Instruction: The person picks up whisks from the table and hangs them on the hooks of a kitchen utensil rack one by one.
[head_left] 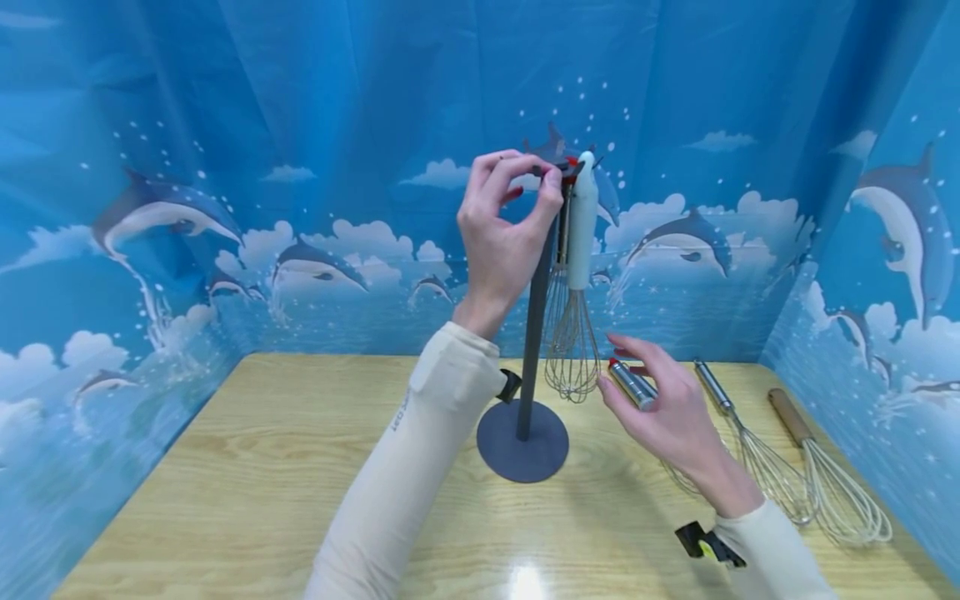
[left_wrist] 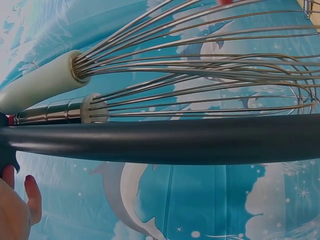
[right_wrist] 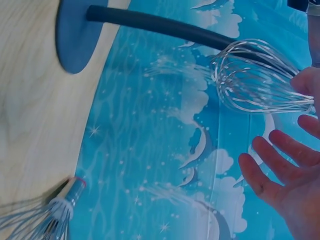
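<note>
Table [head_left: 262, 467] has free room left of the stand [head_left: 535, 333] and near its round base; left forearm crosses over part of that. Stand top blocked: left hand [head_left: 508, 221] pinching there, pale-handled whisk [head_left: 582, 237] and metal-handled whisk [left_wrist: 52, 112] hanging tight right of pole. Right hand [head_left: 667, 408] close to hanging wires, contact unclear. Right side crowded: red-tipped whisk [head_left: 632, 385] by right hand, slim metal whisk [head_left: 715, 387], wooden-handled whisk [head_left: 791, 417] farthest right. Curtain [head_left: 375, 150] closes far side.
</note>
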